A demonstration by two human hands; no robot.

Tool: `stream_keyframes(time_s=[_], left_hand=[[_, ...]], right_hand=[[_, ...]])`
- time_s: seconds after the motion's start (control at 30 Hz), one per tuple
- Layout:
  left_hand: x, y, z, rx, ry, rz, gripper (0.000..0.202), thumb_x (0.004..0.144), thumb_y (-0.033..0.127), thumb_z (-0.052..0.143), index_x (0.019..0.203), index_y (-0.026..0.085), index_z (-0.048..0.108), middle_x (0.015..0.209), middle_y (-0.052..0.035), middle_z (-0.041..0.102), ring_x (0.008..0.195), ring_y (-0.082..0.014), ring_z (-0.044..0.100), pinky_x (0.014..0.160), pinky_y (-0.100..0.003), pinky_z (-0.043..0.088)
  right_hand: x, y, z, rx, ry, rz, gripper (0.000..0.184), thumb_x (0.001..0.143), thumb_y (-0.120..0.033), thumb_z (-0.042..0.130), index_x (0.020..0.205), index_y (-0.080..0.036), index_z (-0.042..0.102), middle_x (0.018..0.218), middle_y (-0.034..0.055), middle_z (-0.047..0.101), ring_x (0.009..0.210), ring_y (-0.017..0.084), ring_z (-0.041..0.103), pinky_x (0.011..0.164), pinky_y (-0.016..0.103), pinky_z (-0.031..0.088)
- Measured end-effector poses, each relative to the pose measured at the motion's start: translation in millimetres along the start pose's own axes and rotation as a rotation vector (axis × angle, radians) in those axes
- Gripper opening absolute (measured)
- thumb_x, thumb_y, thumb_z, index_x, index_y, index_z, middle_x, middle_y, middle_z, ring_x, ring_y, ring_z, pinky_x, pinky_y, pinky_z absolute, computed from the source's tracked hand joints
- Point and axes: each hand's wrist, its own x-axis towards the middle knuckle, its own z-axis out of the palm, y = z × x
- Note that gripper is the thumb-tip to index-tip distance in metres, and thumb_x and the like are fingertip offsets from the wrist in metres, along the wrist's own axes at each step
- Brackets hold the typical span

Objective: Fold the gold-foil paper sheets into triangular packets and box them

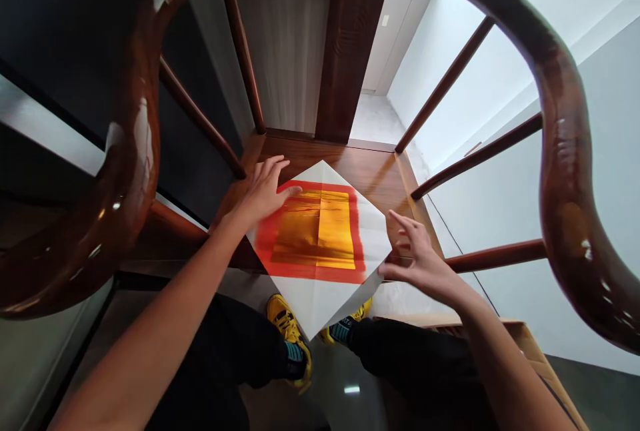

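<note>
A square sheet of white paper (315,237) lies turned like a diamond on the wooden chair seat (370,174), with a red band framing a gold foil panel. Fold creases cross it, and its lower corner juts past the seat's front edge. My left hand (265,194) rests flat on the sheet's upper left side, fingers spread, covering part of the red band. My right hand (415,257) is at the sheet's right corner, fingers and thumb apart, with the thumb tip at the paper's lower right edge. Neither hand holds anything.
A dark, glossy wooden armrest (565,151) curves around the seat, with several thin spindles (445,84) rising from it. My yellow shoes (290,331) and black trousers show below the seat. A cardboard box (525,344) stands at the lower right.
</note>
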Motion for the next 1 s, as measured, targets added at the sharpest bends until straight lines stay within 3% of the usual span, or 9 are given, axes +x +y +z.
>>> stream_keyframes(time_s=[0.1,0.2,0.33,0.43,0.6,0.7,0.8,0.87,1.0], left_hand=[[-60.1,20.5,-22.5,0.105,-0.398,0.344,0.117,0.068,0.064,0.09,0.165,0.035,0.032,0.179,-0.0089,0.011,0.163,-0.0404,0.012,0.127,-0.06,0.028],[-110.7,25.1,-25.8,0.288,-0.548,0.425,0.137,0.061,0.046,0.1,0.169,0.04,0.016,0.18,-0.0078,0.006,0.165,-0.0413,0.005,0.129,-0.066,0.017],[-135.6,9.0,-9.7,0.429,-0.536,0.467,0.105,0.084,0.009,0.074,0.17,0.033,0.018,0.177,-0.0071,0.018,0.165,-0.0318,0.013,0.133,-0.061,0.014],[-140.6,3.1,-3.9,0.423,-0.47,0.503,0.087,0.087,-0.004,0.05,0.166,0.028,0.034,0.173,-0.0046,0.032,0.163,-0.0266,0.024,0.133,-0.055,0.021],[-148.7,17.0,-16.6,0.285,-0.323,0.608,0.08,0.088,-0.005,0.043,0.161,0.025,0.044,0.164,-0.0045,0.049,0.159,-0.0255,0.034,0.131,-0.055,0.032],[-149.2,23.1,-23.2,0.217,-0.347,0.693,0.074,0.087,0.001,0.056,0.153,0.033,0.055,0.162,-0.003,0.052,0.161,-0.0324,0.028,0.129,-0.063,0.031],[-148.6,19.0,-21.0,0.274,-0.381,0.626,0.082,0.082,0.003,0.065,0.155,0.039,0.052,0.171,-0.0024,0.037,0.163,-0.0405,0.013,0.127,-0.073,0.025],[-148.9,12.5,-16.6,0.346,-0.388,0.545,0.093,0.082,0.003,0.066,0.163,0.039,0.038,0.176,-0.0053,0.024,0.163,-0.0419,0.009,0.127,-0.074,0.023],[-150.9,0.6,-9.7,0.445,-0.368,0.457,0.094,0.089,0.002,0.059,0.168,0.037,0.022,0.177,-0.01,0.017,0.163,-0.0393,0.01,0.127,-0.073,0.021]], right_hand=[[-11.9,-1.4,8.9,-0.448,-0.117,-0.373,0.117,0.065,-0.054,0.096,0.164,-0.039,0.036,0.178,0.0117,0.013,0.16,0.051,0.016,0.122,0.079,0.028],[-14.3,-0.9,29.4,-0.61,-0.18,-0.541,0.112,0.066,-0.029,0.097,0.162,-0.037,0.04,0.177,0.0113,0.017,0.161,0.048,0.017,0.125,0.081,0.014],[-10.8,2.9,43.4,-0.663,-0.19,-0.614,0.076,0.082,-0.002,0.07,0.15,-0.032,0.056,0.16,0.0083,0.054,0.15,0.035,0.048,0.127,0.078,0.016],[-13.3,0.1,31.8,-0.627,-0.181,-0.744,0.063,0.09,0.002,0.055,0.147,-0.026,0.061,0.146,0.0086,0.067,0.14,0.029,0.06,0.126,0.068,0.035],[-29.2,-12.2,5.6,-0.56,0.009,-0.805,0.066,0.102,-0.004,0.045,0.165,-0.026,0.037,0.156,0.0093,0.057,0.147,0.027,0.052,0.123,0.056,0.047],[-35.4,-4.1,6.9,-0.556,0.006,-0.852,0.058,0.103,-0.006,0.046,0.158,-0.023,0.048,0.16,0.011,0.051,0.152,0.028,0.045,0.123,0.056,0.047],[-34.2,18.1,20.2,-0.579,-0.014,-0.819,0.045,0.098,0.001,0.044,0.133,-0.018,0.067,0.163,0.0137,0.046,0.155,0.03,0.038,0.121,0.058,0.048],[-30.8,32.4,28.9,-0.577,-0.002,-0.739,0.049,0.091,0.007,0.039,0.123,-0.016,0.068,0.164,0.0156,0.045,0.156,0.03,0.036,0.12,0.059,0.048],[-24.7,39.8,33.0,-0.576,-0.073,-0.637,0.074,0.074,0.007,0.043,0.146,-0.011,0.054,0.166,0.0188,0.043,0.156,0.03,0.037,0.122,0.06,0.045]])
